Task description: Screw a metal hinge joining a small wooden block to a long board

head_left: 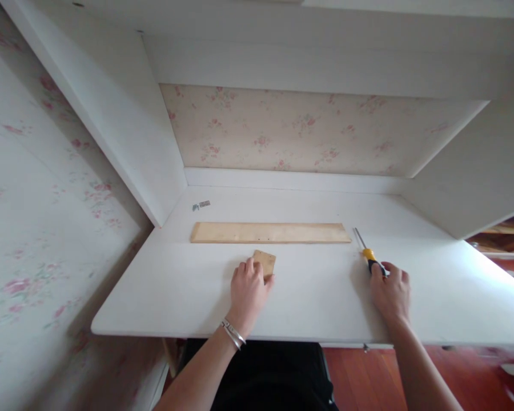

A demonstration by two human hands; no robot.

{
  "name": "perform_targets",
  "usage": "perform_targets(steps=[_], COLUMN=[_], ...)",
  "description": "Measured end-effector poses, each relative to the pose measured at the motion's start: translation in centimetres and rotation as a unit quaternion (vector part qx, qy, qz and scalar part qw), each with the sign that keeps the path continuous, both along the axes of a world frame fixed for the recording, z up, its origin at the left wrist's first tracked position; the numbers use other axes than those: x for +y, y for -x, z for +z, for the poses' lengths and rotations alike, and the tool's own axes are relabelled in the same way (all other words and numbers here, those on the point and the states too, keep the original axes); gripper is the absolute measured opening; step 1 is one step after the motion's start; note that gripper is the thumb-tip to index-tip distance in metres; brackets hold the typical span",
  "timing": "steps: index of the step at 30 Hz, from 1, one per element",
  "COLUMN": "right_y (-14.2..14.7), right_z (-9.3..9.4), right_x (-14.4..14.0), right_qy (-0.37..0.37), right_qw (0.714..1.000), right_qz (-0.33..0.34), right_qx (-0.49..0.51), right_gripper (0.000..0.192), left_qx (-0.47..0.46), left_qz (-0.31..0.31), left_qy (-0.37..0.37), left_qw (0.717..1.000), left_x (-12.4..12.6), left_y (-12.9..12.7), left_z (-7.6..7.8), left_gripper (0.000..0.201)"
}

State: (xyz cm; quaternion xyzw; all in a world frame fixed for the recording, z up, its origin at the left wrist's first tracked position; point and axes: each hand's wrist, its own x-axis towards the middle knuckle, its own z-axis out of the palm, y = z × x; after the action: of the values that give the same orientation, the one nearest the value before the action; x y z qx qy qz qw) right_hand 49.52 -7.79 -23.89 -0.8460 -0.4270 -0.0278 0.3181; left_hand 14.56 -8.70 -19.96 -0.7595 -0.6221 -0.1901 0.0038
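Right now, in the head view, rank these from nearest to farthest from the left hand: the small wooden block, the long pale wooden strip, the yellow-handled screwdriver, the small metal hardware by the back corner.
1. Small wooden block: under the left hand fingertips.
2. Long pale wooden strip: just behind.
3. Small metal hardware: back left.
4. Yellow-handled screwdriver: far right, at the right hand.

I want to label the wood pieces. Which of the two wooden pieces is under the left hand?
The small square wooden piece, partly covered by the left hand. The long wooden strip lies untouched farther back on the desk.
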Motion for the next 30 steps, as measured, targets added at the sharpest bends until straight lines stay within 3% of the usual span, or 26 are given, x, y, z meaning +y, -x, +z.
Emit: perform_targets(steps=[12,17,20,23,27,30], right_y=[0.5,0.6,0.5,0.5,0.5,0.5], right_z=[0.7,0.8,0.9,1.0,1.2,1.3], right_x=[-0.1,-0.2,-0.2,-0.1,0.0,0.1], right_qy=[0.01,0.013,0.016,0.012,0.003,0.007], right_qw=[1.0,1.0,0.999,0.999,0.998,0.998], right_qz=[0.006,0.004,0.0,-0.004,-0.015,-0.017], right_qx=[0.001,0.017,0.029,0.036,0.058,0.066], right_gripper=[0.051,0.052,0.053,0.051,0.05,0.051], left_qx=[-0.051,-0.069,-0.041,-0.009,0.05,0.072], left_qz=[-0.047,-0.093,-0.077,-0.026,0.07,0.097], left_qy=[0.012,0.015,0.007,-0.001,0.086,0.109], left_qw=[0.998,0.993,0.996,1.0,0.993,0.987], left_x=[0.5,2.3,6.3,12.2,19.6,22.9], left_y=[-0.5,2.2,6.0,10.9,16.5,18.7], left_z=[-0.6,1.1,3.2,4.5,3.8,3.1], left_gripper=[0.026,0.027,0.034,0.035,0.033,0.034])
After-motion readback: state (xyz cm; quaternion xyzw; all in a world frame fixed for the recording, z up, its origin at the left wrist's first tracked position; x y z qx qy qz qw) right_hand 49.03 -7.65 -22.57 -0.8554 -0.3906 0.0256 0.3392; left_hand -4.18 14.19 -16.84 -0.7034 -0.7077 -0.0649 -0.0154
